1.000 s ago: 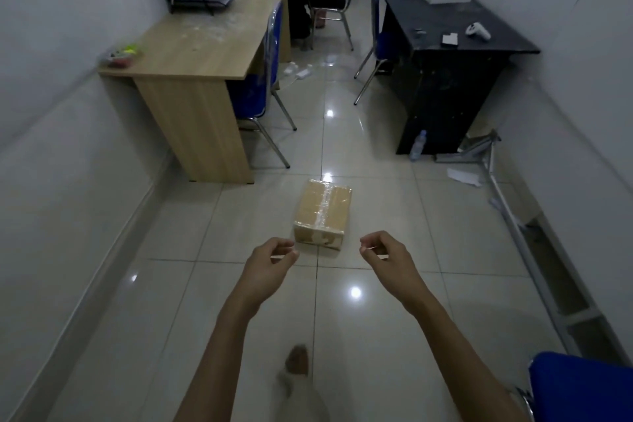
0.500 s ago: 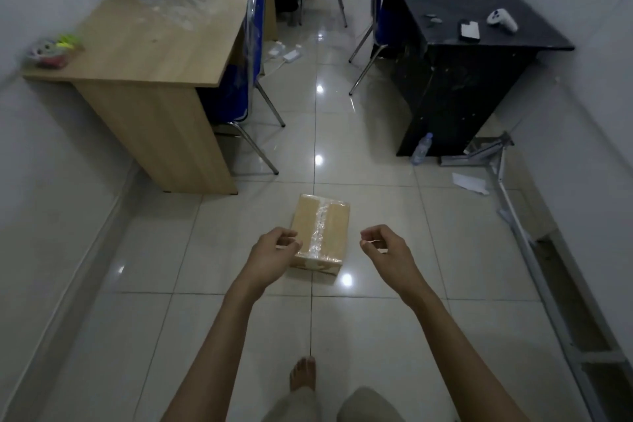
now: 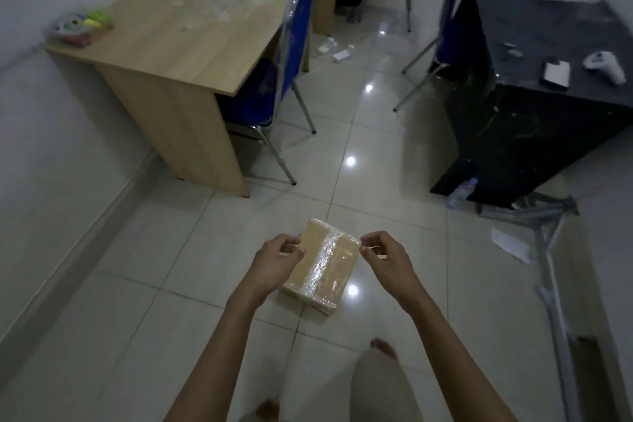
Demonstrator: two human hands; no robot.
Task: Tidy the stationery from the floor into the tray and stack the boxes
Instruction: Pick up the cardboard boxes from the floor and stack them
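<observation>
While the tan, tape-wrapped cardboard box (image 3: 322, 267) lies on the glossy tiled floor (image 3: 171, 319) between the hands, long axis pointing away from the person, neither is nearer: left grip (image 3: 274, 260) curled, empty; right grip (image 3: 385, 257) curled, contents unreadable.

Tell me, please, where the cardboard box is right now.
In the head view, the cardboard box lies on the tiled floor at lower centre, between the left hand and right hand.
</observation>
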